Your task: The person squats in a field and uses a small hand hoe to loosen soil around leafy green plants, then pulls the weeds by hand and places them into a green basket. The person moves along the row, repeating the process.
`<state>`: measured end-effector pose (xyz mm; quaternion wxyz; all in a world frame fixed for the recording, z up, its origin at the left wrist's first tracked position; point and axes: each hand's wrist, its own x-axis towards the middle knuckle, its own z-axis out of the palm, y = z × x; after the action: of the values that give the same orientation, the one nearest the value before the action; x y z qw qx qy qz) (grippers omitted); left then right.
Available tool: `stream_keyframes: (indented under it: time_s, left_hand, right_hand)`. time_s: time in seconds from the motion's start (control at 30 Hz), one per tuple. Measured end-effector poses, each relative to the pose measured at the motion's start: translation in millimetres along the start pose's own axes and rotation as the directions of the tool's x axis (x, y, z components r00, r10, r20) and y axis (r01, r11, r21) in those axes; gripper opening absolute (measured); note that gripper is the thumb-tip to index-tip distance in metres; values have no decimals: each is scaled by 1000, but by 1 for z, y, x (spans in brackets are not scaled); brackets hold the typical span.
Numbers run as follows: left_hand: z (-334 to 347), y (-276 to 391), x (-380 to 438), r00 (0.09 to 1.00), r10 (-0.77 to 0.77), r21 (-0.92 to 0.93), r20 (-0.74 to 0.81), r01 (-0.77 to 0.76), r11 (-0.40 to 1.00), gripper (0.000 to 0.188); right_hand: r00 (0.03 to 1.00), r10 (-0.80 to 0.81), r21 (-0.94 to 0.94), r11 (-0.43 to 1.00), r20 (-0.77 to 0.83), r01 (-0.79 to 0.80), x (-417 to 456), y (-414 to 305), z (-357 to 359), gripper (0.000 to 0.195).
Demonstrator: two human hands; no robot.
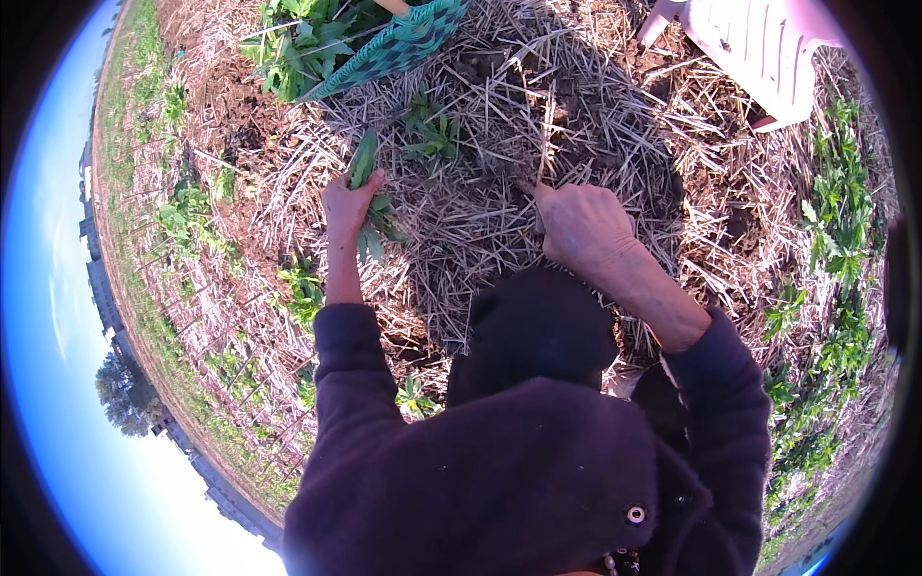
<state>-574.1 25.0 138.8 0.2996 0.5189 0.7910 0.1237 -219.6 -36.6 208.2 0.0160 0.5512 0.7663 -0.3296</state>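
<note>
My left hand (349, 205) is closed around a bunch of long green leaves (364, 157), which stick out above the thumb and hang below the fingers. My right hand (585, 225) is a fist low over the straw mulch (475, 216). A thin, narrow object (526, 187) shows at its index finger; whether it is a tool or a stem is unclear. A dry stalk (549, 133) rises just beyond that fist. Between and beyond the hands, a small leafy plant (436, 137) grows from the straw.
A green and dark woven basket (392, 54) lies at the top, beside leafy greens (306, 54). A pink plastic stool (756, 61) stands at upper right. Green plant rows run along the left (184, 216) and right (839, 245). My dark-clad knee (544, 331) is between my arms.
</note>
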Motion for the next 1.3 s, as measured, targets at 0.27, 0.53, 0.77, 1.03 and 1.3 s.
stream_keyframes:
  time_s: [0.27,0.53,0.77,1.03,1.3]
  left_hand:
    - [85,2,29,712,652,398,262,-695,599,63]
    - [142,-10,68,835,381,666,398,-548,506,61]
    - [162,-8,88,797,412,588,442,-604,538,14]
    - [139,-10,98,817,415,629,399,-574,525,9]
    - [111,-2,82,857,403,589,319,-513,625,21]
  right_hand:
    - [998,0,87,996,-68,6,60,-21,3,19]
    - [993,-33,59,998,-112,39,110,-42,1,21]
    - [982,25,44,999,-188,-17,165,-46,50,17]
    - [986,80,253,967,-148,-40,96,43,127,20]
    - [959,172,578,816,-227,-9,66,49,161,26]
